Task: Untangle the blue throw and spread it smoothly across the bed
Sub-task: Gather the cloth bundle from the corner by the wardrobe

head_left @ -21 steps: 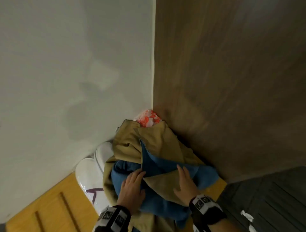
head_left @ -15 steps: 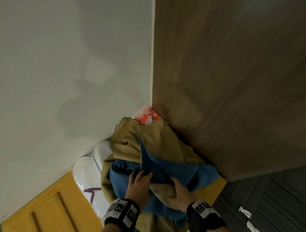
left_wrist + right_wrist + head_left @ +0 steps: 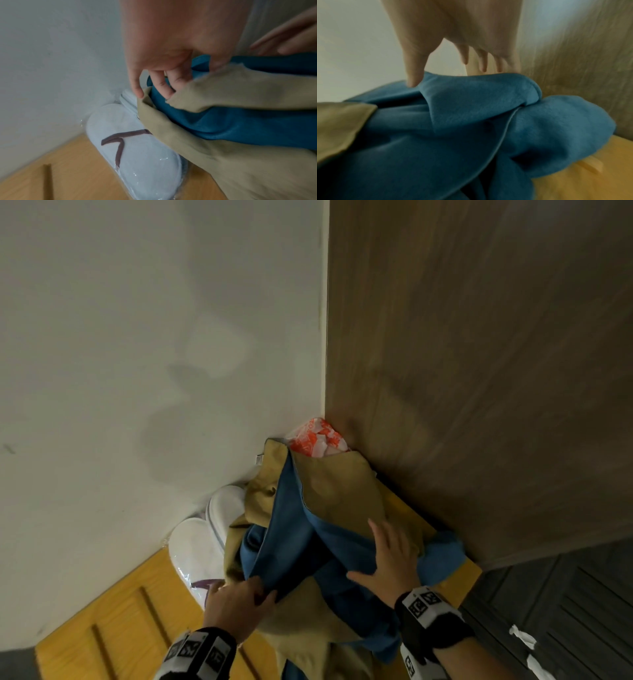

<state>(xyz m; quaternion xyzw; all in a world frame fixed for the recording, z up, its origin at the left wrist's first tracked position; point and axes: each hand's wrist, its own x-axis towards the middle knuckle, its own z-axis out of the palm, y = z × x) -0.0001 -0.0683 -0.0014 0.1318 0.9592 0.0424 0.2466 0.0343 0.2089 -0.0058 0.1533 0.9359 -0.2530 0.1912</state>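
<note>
The blue throw, tan on its other side, lies bunched in a heap on a yellow wooden top in the corner of the room. My left hand pinches a fold of the throw at the heap's near left edge, its fingers curled into the cloth. My right hand lies flat with spread fingers on the right side of the heap, and its fingertips touch the blue fabric. No bed is in view.
White slippers in clear wrap lie against the white wall left of the heap, also seen in the left wrist view. An orange-and-white packet sits in the corner behind. A brown wood panel stands on the right, above dark flooring.
My left hand drew back to the heap's near left edge and took hold of a fold, stretching a blue strip. My right hand slid up and right onto the heap, fingers spread.
</note>
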